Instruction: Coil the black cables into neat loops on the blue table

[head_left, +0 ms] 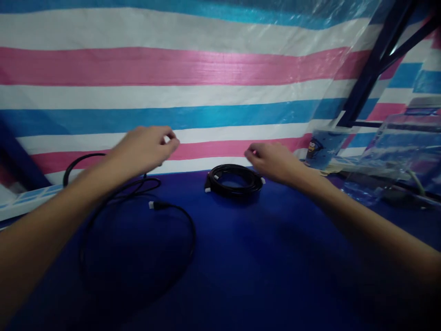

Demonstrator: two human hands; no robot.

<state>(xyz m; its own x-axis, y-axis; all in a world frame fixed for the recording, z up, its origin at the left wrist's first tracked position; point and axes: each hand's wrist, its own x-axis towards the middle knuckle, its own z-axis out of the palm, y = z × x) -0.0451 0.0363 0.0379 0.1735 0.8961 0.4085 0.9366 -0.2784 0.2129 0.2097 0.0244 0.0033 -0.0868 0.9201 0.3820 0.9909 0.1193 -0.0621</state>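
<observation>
Loosely curled, the left hand [146,146] leaves a small gap between thumb and forefinger; whether it grips the loose black cable with a pale-tipped plug [193,225], looping below it, I cannot tell. The blurred right hand [270,160] has bent fingers, its hold unclear, with the glossy black ring-shaped cable coil [236,191] just below and leftward, on the dark blue tabletop [248,248].
</observation>
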